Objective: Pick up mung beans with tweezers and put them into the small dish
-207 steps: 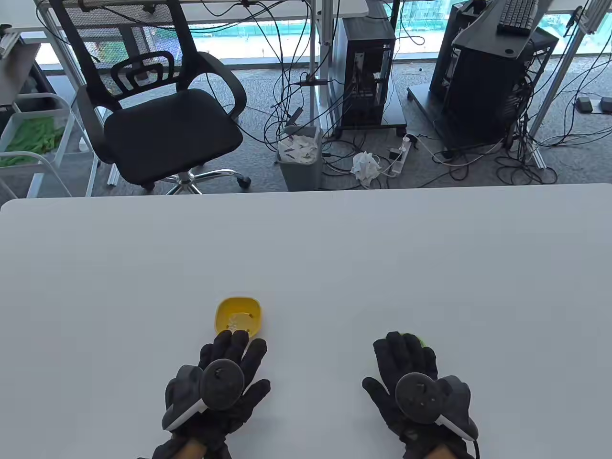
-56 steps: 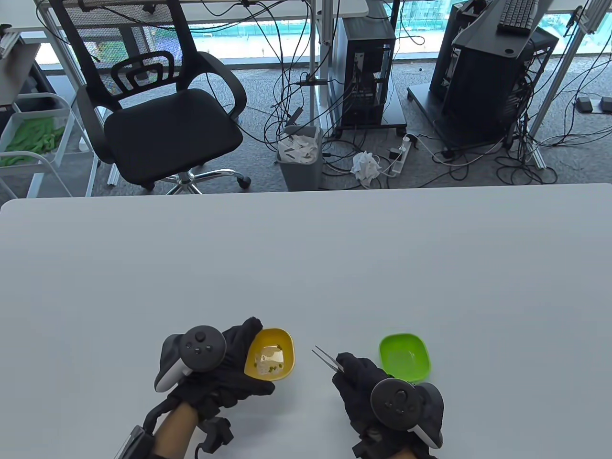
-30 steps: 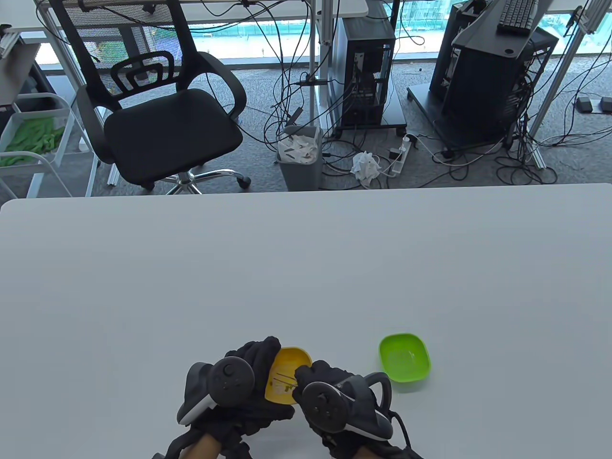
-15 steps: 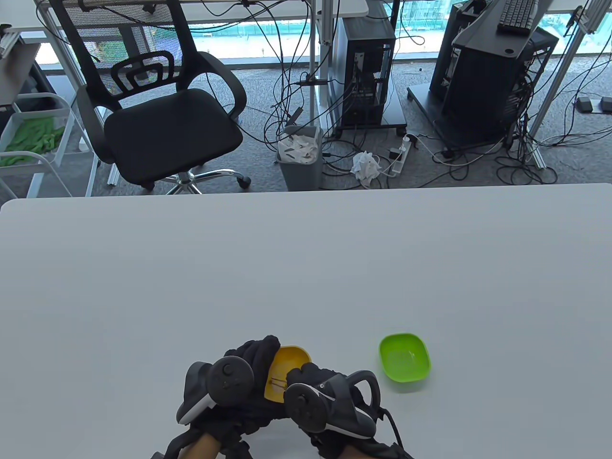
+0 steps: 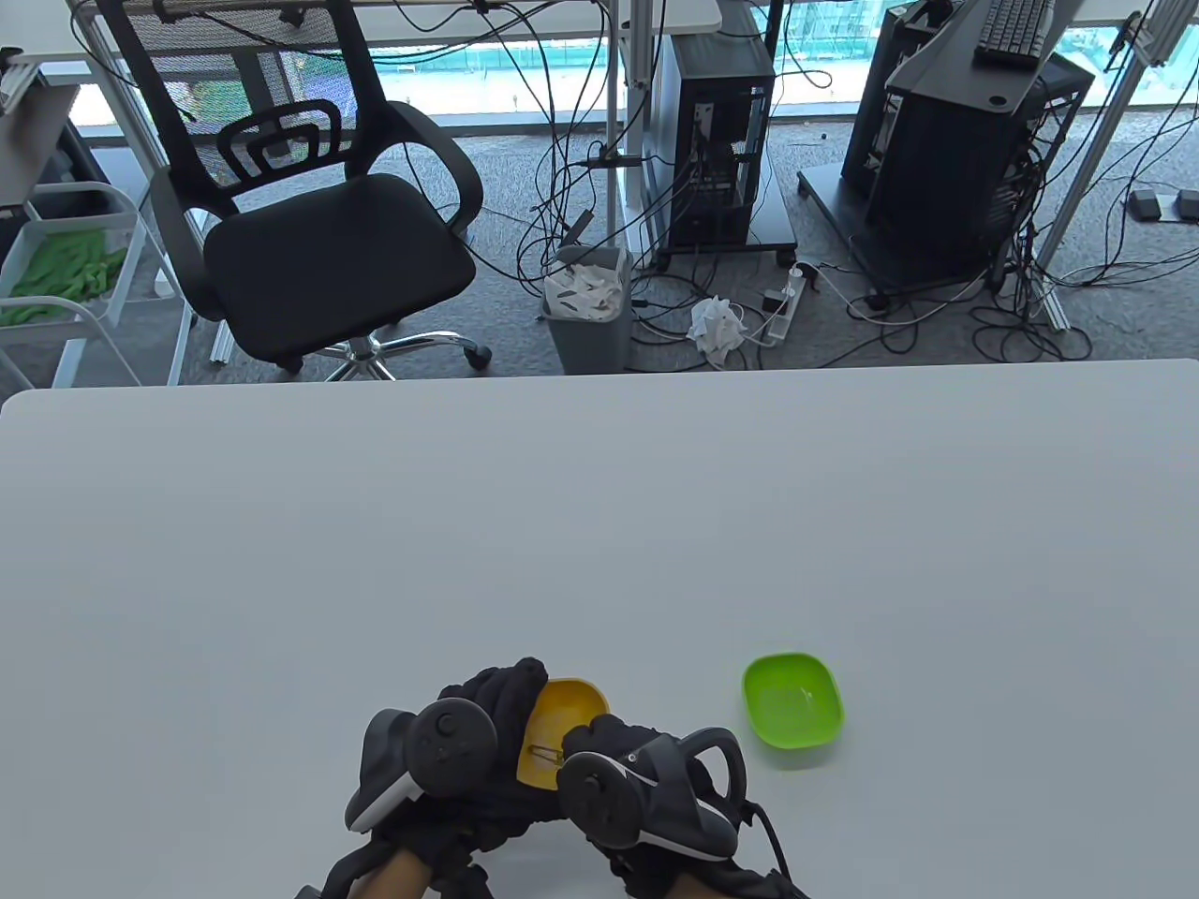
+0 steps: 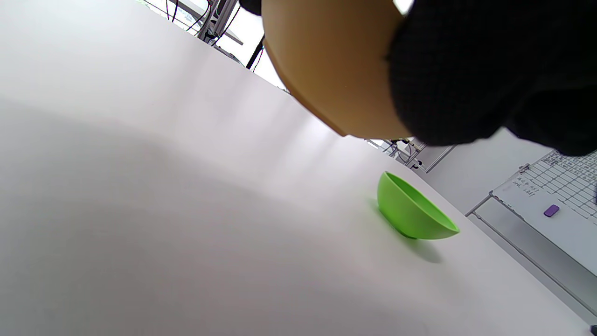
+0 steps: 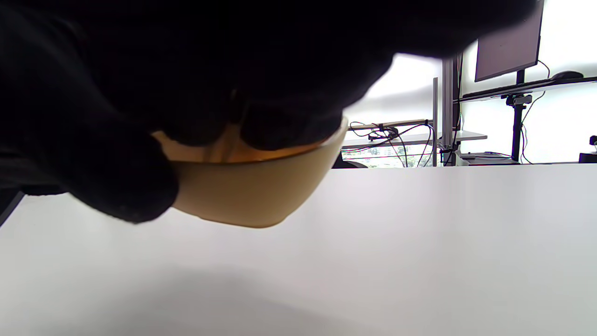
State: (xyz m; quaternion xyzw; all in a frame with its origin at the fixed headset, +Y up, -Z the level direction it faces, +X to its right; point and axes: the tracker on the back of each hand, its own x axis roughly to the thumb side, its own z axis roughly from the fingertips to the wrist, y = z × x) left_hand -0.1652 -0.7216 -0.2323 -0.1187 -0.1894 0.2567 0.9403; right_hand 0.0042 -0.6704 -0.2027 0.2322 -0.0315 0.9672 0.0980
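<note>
The right hand (image 5: pixel 618 758) is bent over the yellow dish (image 5: pixel 562 726) and holds the tweezers (image 5: pixel 541 749), of which only the thin tips show inside the dish in the table view. I cannot tell if the tips are closed on a bean or open, because they are too small and the hand covers the rest. The left hand (image 5: pixel 487 740) grips the yellow dish from its left side and holds it lifted and tilted above the table (image 5: pixel 599 524); both wrist views show its underside clear of the surface.

The mung beans are not visible now; I judge they lie in the yellow dish, under the right hand. The green dish (image 5: pixel 792 700) stands on the table to the right, near the hands but apart from them, and it looks to have nothing in it yet.

What could go wrong: a bean is round and smooth, so it may slip or shoot out from the tips if the squeeze is too strong or not centred. With the yellow dish tilted, the beans could roll to one edge and spill. A bean may also drop on the way to the green dish, since there is open table between the two
</note>
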